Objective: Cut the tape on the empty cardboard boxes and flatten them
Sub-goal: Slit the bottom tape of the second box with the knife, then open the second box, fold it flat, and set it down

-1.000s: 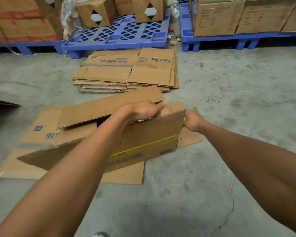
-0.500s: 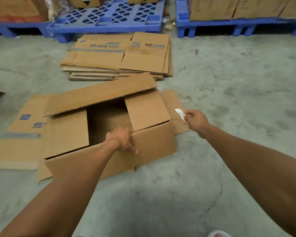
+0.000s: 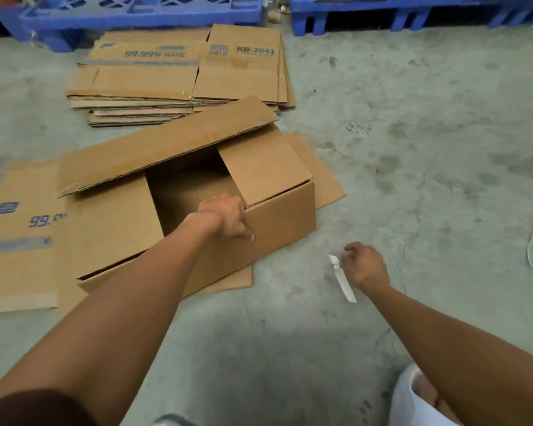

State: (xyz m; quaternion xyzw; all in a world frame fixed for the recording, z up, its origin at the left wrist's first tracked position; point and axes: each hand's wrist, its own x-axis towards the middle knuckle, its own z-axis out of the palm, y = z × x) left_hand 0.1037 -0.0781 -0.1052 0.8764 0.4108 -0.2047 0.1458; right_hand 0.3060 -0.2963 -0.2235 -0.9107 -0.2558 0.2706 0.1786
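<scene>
An open brown cardboard box [image 3: 277, 222] stands on the concrete floor with its top flaps up and its inside empty. My left hand [image 3: 225, 216] grips the box's near wall at the rim, fingers curled over the edge. My right hand [image 3: 365, 265] is to the right of the box, apart from it, holding a small white cutter [image 3: 342, 278] that points down toward the floor. A flattened box [image 3: 16, 241] with blue print lies under and left of the open box.
A stack of flattened boxes [image 3: 182, 75] lies beyond the open box. Blue plastic pallets [image 3: 142, 10] run along the far edge. Bare concrete floor [image 3: 428, 149] spreads to the right. A white shoe [image 3: 413, 395] shows at the bottom right.
The box went from tilted on its side to standing upright and open. My right hand drew back from the box's corner toward me with the cutter. My left hand shifted along the near wall.
</scene>
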